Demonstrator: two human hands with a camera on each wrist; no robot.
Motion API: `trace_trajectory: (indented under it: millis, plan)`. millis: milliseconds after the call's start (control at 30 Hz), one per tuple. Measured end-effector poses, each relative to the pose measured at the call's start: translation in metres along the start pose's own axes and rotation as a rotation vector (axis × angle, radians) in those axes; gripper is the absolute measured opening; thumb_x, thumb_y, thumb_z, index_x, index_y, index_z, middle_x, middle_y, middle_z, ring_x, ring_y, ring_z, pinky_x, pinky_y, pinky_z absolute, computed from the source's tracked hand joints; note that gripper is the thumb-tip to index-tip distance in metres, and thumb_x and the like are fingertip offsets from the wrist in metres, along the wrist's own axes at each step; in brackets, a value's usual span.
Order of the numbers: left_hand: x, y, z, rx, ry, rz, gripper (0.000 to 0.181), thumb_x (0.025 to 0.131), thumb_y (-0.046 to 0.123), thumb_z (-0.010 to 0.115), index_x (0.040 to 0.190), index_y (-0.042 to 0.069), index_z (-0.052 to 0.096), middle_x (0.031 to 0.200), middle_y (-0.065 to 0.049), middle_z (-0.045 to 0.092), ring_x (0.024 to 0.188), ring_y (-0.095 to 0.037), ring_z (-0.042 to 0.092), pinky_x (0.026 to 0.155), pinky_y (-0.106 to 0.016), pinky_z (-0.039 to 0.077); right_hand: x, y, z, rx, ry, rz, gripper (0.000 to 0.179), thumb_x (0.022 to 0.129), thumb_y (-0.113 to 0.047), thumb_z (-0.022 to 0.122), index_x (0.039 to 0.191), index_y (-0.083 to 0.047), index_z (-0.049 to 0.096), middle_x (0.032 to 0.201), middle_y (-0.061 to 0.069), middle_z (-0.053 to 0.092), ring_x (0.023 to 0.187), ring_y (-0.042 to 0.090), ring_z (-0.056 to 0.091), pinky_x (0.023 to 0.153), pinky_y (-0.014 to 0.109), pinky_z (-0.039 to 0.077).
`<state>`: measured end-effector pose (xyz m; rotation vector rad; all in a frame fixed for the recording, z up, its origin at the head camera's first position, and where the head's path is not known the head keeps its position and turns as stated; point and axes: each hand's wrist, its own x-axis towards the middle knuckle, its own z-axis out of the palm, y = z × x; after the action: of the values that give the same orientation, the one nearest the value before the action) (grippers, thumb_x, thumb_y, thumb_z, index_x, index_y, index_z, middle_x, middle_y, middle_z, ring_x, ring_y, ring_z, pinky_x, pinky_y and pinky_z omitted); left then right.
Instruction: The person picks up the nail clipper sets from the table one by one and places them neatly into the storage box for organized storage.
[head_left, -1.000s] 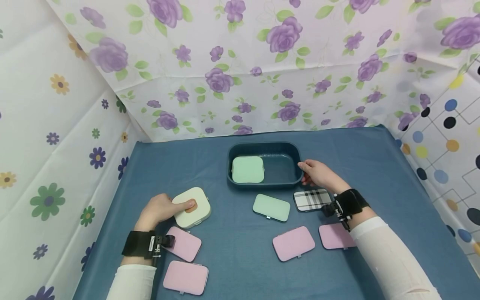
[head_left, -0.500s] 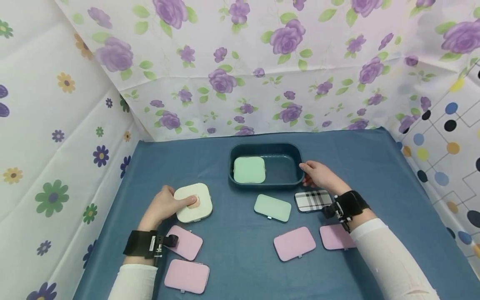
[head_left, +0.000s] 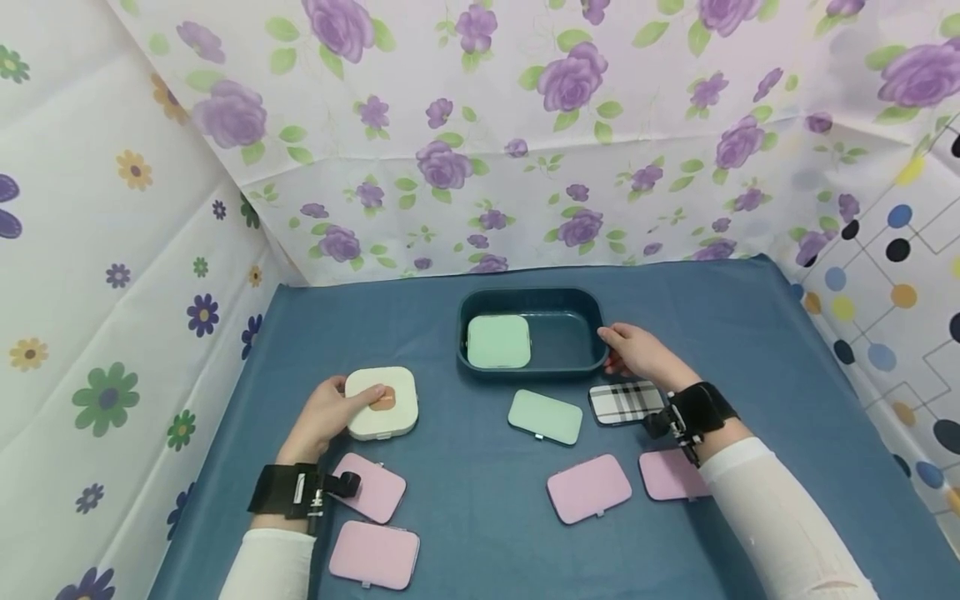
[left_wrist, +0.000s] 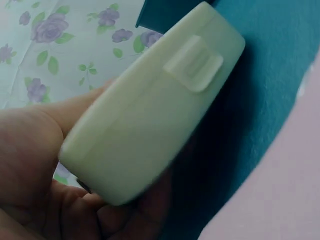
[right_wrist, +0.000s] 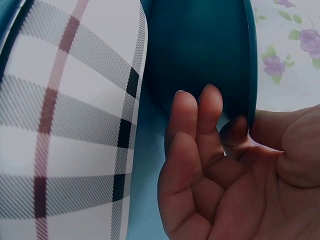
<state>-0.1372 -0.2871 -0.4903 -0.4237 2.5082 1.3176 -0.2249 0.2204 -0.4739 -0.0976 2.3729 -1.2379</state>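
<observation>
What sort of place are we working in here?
Probably a makeshift indoor recording booth: a blue cloth covers the work surface, a rose-print sheet hangs behind, and a wrist camera is strapped on.

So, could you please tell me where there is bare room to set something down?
The cloth is bare between the left pink cases and the right pink cases, and left of the tray, behind the cream case. The tray is bare right of its green case. It is crowded around the plaid case, between tray and right pink cases.
</observation>
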Motion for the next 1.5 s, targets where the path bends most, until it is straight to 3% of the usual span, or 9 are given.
trace_trajectory:
  millis: [100, 300, 600, 867, 1133, 1500]
  plan:
    - [0.000, 0.002, 0.000, -0.039, -0.024, -0.005, 0.104, 0.099, 0.059, 0.072, 0.160, -0.012, 0.028, 0.155, -0.034, 0.043, 0.132, -0.041, 0.051, 0.103, -0.051, 0.047, 0.000, 0.001, 0.000, 0.000, 0.002, 0.000, 0.046, 0.118, -0.046, 0.036, 0.109, -0.004, 0.051, 0.098, 0.015, 0.064, 0.093, 0.032, 0.067, 0.079, 0.042, 0.050]
    - [-0.001, 0.005, 0.003, -0.131, -0.020, -0.022, 0.101, 0.103, 0.057, 0.068, 0.163, -0.010, 0.022, 0.154, -0.031, 0.041, 0.118, -0.033, 0.055, 0.080, -0.030, 0.049, 0.000, 0.000, -0.001, 0.004, 0.003, -0.004, 0.049, 0.119, -0.045, 0.035, 0.113, -0.001, 0.053, 0.099, 0.014, 0.064, 0.094, 0.032, 0.068, 0.079, 0.041, 0.052]
    - [0.001, 0.025, 0.007, -0.234, -0.053, 0.052, 0.094, 0.104, 0.056, 0.067, 0.162, -0.006, 0.028, 0.139, -0.023, 0.052, 0.098, -0.020, 0.059, 0.073, -0.028, 0.051, -0.003, 0.001, -0.003, 0.008, 0.010, -0.004, 0.050, 0.118, -0.046, 0.035, 0.116, 0.001, 0.054, 0.099, 0.014, 0.065, 0.095, 0.032, 0.069, 0.079, 0.041, 0.052]
    - [-0.002, 0.065, 0.022, -0.381, -0.073, 0.117, 0.083, 0.107, 0.047, 0.066, 0.161, -0.005, 0.030, 0.129, -0.018, 0.059, 0.090, -0.010, 0.066, 0.072, -0.025, 0.056, -0.004, 0.001, -0.005, 0.005, 0.012, 0.000, 0.055, 0.118, -0.050, 0.034, 0.119, 0.001, 0.054, 0.100, 0.014, 0.065, 0.094, 0.030, 0.068, 0.079, 0.040, 0.052]
    - [0.002, 0.115, 0.057, -0.526, -0.168, 0.202, 0.065, 0.111, 0.034, 0.062, 0.156, -0.004, 0.034, 0.125, -0.015, 0.061, 0.087, -0.009, 0.069, 0.072, -0.025, 0.056, -0.005, 0.003, -0.003, 0.018, 0.019, 0.011, 0.051, 0.118, -0.046, 0.035, 0.120, 0.001, 0.055, 0.098, 0.014, 0.065, 0.093, 0.031, 0.068, 0.080, 0.041, 0.051]
    - [0.014, 0.170, 0.109, -0.540, -0.276, 0.188, 0.064, 0.112, 0.031, 0.061, 0.159, 0.002, 0.031, 0.141, -0.025, 0.055, 0.089, -0.013, 0.067, 0.072, -0.025, 0.055, -0.001, 0.001, 0.003, 0.015, 0.036, 0.005, 0.050, 0.119, -0.045, 0.035, 0.118, 0.002, 0.055, 0.096, 0.013, 0.066, 0.091, 0.031, 0.068, 0.076, 0.039, 0.051]
